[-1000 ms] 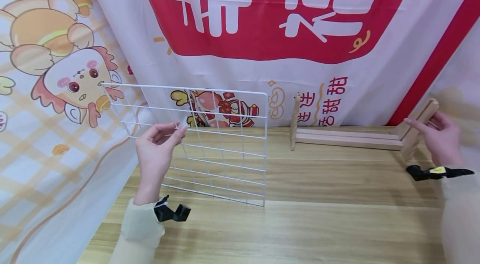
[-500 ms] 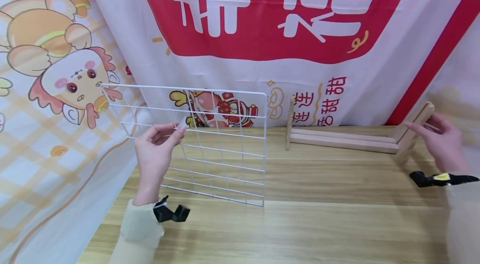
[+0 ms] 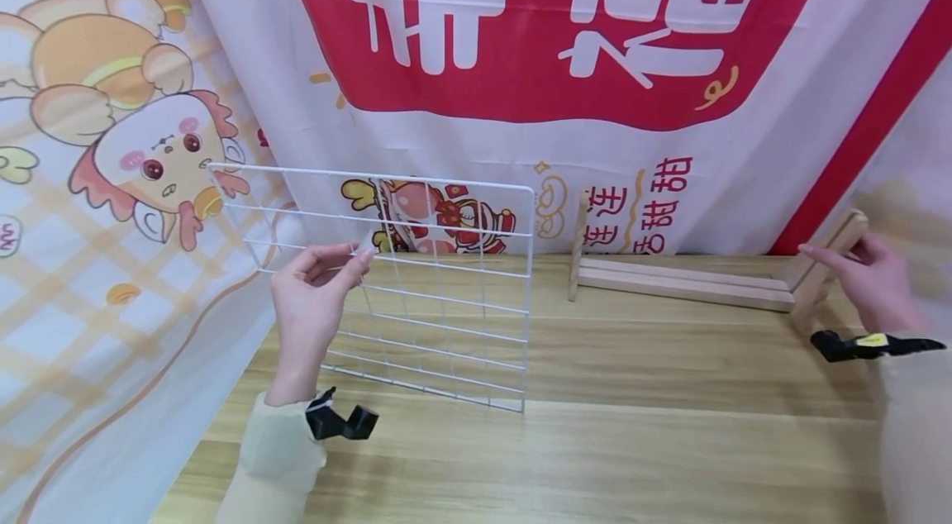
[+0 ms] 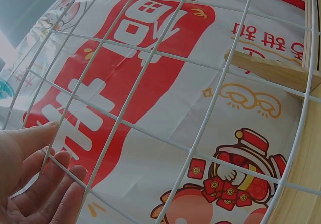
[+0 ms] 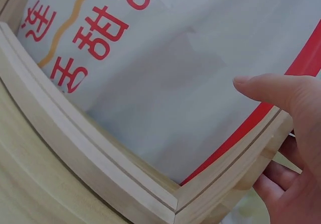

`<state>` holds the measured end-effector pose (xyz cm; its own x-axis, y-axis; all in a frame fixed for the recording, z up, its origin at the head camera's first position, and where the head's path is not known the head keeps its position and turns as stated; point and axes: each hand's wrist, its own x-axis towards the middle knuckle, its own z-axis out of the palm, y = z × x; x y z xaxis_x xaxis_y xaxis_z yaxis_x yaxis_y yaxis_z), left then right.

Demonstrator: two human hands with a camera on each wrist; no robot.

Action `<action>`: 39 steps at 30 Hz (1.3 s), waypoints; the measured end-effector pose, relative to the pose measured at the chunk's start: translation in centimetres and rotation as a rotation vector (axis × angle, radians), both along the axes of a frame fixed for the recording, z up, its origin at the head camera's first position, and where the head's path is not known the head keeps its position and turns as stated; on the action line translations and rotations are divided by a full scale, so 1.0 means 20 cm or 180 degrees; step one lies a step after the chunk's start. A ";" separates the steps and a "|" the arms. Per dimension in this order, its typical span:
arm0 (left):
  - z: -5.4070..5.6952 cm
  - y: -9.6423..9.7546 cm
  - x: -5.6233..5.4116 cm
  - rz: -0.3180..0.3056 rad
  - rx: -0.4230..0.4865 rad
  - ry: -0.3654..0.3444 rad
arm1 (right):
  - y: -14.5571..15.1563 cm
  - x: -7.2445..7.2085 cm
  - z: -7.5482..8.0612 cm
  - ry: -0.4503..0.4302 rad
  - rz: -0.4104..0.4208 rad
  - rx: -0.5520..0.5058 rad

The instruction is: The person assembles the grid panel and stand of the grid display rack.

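A white wire grid panel stands tilted on its lower edge on the left half of the wooden table. My left hand pinches one of its wires between thumb and fingers, left of the middle. The left wrist view shows the thumb and curled fingers of that hand about the wires. At the back right lies a wooden stand: a grooved bar with an upright at each end. My right hand grips its right upright, thumb on the inner side. In the right wrist view, the fingers wrap behind that upright.
A white and red printed cloth hangs behind the table. Another patterned cloth covers the left side. A black wrist camera sits on the left cuff, another on the right.
The wooden stand has shifted slightly left and toward me, with my right hand on it. The left hand and the grid panel have hardly moved.
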<state>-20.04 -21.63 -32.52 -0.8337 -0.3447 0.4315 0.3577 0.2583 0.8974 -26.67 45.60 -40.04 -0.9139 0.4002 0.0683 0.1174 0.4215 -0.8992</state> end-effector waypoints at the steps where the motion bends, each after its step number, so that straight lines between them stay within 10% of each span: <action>1: 0.00 0.00 0.00 -0.0002 -0.0001 -0.0008 | 0.00 0.00 0.00 -0.0051 -0.0041 0.0009; 24: 0.00 0.00 0.00 -0.0009 0.0016 0.0000 | 0.06 0.03 -0.02 0.0496 0.0261 -0.1154; 39: 0.01 0.01 0.00 -0.0054 0.0012 0.0034 | 0.03 0.07 -0.01 0.0371 0.0371 -0.0715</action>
<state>-19.95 -21.47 -32.39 -0.8347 -0.3322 0.4392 0.3716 0.2488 0.8944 -25.26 46.26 -40.24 -0.9458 0.3098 0.0972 -0.0299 0.2148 -0.9762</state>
